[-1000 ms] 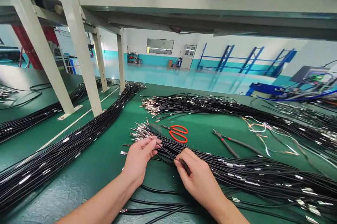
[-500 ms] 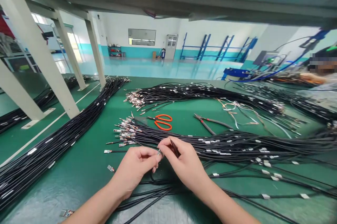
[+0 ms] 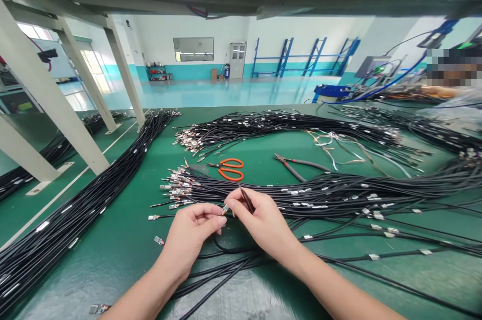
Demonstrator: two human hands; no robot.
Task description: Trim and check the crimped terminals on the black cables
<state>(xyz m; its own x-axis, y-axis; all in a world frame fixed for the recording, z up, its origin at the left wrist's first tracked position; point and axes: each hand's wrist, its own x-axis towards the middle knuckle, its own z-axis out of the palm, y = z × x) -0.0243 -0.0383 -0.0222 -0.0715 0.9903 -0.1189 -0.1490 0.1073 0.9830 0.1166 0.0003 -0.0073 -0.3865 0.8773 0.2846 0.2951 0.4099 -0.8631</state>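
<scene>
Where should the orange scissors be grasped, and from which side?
Probably by the orange loops, from above and the right: the scissors lie flat, loops rightward, pointed blades leftward. Cables run along the near side, so a low approach there looks awkward. The right hand is nearer the loop end but holds a dark tool.

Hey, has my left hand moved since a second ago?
Yes. Judged against the orange-handled scissors lying on the table, your left hand has moved nearer to you and somewhat rightward.
</scene>
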